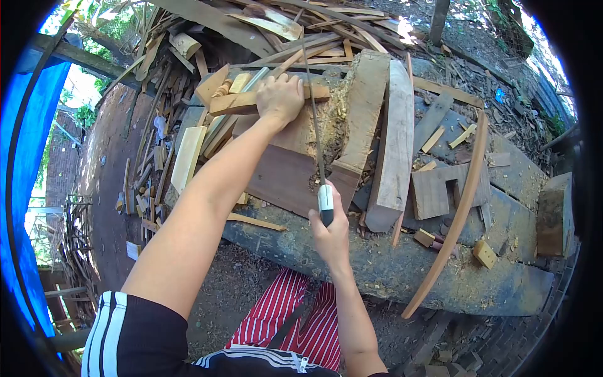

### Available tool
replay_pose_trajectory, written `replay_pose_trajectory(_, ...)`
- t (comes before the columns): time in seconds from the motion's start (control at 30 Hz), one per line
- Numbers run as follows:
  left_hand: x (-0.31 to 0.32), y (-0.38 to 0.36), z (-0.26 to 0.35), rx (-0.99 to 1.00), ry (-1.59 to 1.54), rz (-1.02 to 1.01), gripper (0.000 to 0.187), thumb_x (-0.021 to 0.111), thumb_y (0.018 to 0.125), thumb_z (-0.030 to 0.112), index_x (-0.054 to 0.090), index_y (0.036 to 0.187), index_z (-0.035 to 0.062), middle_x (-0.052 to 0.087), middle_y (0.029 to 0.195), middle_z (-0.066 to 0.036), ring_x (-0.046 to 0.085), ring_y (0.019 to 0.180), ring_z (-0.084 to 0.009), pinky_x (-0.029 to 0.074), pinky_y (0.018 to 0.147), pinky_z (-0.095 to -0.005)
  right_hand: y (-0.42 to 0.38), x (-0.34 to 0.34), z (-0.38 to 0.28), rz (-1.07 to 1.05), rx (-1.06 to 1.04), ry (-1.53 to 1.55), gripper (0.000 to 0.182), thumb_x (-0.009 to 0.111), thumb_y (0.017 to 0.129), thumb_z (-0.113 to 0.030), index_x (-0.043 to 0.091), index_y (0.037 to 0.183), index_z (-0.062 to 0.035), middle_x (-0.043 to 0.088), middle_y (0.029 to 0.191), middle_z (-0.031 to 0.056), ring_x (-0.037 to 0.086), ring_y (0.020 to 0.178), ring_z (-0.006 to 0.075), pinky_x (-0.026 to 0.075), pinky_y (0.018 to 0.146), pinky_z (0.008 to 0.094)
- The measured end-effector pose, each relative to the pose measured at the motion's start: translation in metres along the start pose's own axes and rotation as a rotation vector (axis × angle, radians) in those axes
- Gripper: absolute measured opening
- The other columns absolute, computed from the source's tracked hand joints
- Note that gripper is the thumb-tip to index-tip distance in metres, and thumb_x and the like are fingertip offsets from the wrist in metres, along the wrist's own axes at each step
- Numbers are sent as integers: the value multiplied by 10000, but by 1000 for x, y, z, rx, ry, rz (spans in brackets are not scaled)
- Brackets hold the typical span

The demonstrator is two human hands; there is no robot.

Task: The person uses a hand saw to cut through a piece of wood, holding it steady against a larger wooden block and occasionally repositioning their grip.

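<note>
My left hand [281, 98] presses down on a short wooden bar [233, 103] that lies crosswise on the work surface, its fingers bent over the far edge. My right hand [331, 225] is wrapped round the white and black handle of a saw [319, 143]. The thin, dark blade points away from me and crosses the bar near its right end, just right of my left hand. Under and beside the blade lie sawdust and a wide brown board [282, 179]. A thick rough beam [365, 103] stands close to the right of the blade.
A pale squared beam [394, 144], a notched board [432, 191] and a long curved strip [461, 210] lie to the right on the worn bench [301, 251]. Small offcuts are scattered there. Scrap wood [333, 31] is piled behind. A blue tarp [28, 182] hangs at the left.
</note>
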State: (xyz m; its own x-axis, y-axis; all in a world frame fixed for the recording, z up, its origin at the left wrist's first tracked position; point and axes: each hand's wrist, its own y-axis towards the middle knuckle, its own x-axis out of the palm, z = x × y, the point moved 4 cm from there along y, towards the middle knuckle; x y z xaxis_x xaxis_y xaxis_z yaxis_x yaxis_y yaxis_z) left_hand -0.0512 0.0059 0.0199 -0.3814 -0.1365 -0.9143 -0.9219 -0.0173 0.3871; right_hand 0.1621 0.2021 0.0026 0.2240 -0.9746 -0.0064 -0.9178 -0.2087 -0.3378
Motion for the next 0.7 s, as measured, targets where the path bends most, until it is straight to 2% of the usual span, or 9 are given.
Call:
replay_pose_trajectory(0.1,-2,1,-2,-22,12,-22,296,486,974,348,690,907,145,682,955,-70,634,941,-295,484,839,-449,-43,-4,20,53,-148,-7,637,608,892,-87,405,1495,-115,671,1179,199,654,1049,284,482,933,403)
replay_pose_trajectory(0.17,-4,-1,-2,62,-49,9,315,466,991,368,681,943,143,677,955,-66,637,911,-299,499,819,-451,-74,-16,31,10,-80,-15,634,609,889,-79,412,1491,-114,674,1153,182,659,1020,268,492,906,392)
replay_pose_trajectory(0.2,-5,-1,-1,29,-34,-20,307,474,987,361,693,960,148,678,956,-63,639,920,-293,501,823,-446,-82,-23,31,-25,-9,-17,632,610,886,-71,419,1487,-114,677,1128,164,663,990,253,502,878,382)
replay_pose_trajectory(0.23,-3,0,1,34,-35,-24,307,474,987,361,693,960,148,678,956,-63,639,920,-293,501,823,-446,-78,-25,25,-27,160,146,636,609,881,-59,424,1486,-122,676,1007,118,664,898,213,510,825,340)
replay_pose_trajectory(0.3,-1,4,0,-153,-25,-35,297,483,983,356,694,964,149,675,952,-60,640,927,-289,504,829,-442,-65,-26,3,-3,24,-45,641,603,882,-61,417,1492,-133,652,890,94,648,799,180,511,762,311)
replay_pose_trajectory(0.37,-1,7,-1,-105,-16,-29,295,483,983,357,692,964,150,674,950,-60,640,928,-291,507,825,-446,-69,-18,1,0,46,-58,641,596,888,-61,410,1495,-147,653,856,125,644,762,185,512,737,321)
replay_pose_trajectory(0.4,0,6,1,-32,1,-37,292,484,983,359,689,965,151,674,948,-59,640,929,-292,510,821,-449,-71,-13,-3,35,-69,-91,640,591,894,-66,405,1499,-160,657,868,135,640,758,180,511,728,325)
replay_pose_trajectory(0.53,-1,3,-1,35,5,-17,279,486,983,354,676,947,152,669,961,-55,638,917,-294,517,799,-455,-84,-23,-6,-20,56,15,637,598,898,-82,406,1499,-172,669,906,123,633,776,173,507,736,321)
replay_pose_trajectory(0.7,2,4,-4,23,-9,3,295,484,976,350,679,891,147,682,957,-58,637,935,-289,478,808,-472,-64,-21,-9,-38,16,2,639,595,899,-91,402,1503,-172,667,978,141,638,840,182,507,790,338)
